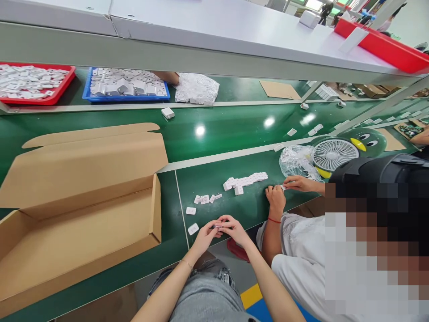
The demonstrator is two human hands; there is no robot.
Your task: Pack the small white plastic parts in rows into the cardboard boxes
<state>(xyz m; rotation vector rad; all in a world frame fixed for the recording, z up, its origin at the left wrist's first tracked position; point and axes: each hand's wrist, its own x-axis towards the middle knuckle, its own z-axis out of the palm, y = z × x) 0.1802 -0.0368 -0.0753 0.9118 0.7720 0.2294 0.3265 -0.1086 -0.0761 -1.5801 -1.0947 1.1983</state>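
My left hand (208, 233) and my right hand (232, 227) meet above the front edge of the green bench. Between their fingertips both pinch one small white plastic part (218, 226), mostly covered by the fingers. Just left of my hands lies a white rounded plate (193, 229), with a second white plate (191, 210) behind it. Farther back is a short row of small white pieces (202, 199). A longer row of white plastic pieces (250, 180) stretches behind and to the right, with a white block (238, 191) in front of it.
An open cardboard box (83, 237) fills the left side. At right, a co-worker's hands (279, 194) hold a small white part near a clear plastic bag (298, 161) and a fan (335, 154). Behind the green belt (228, 129) stand a blue tray (127, 97) and a red tray (69, 85).
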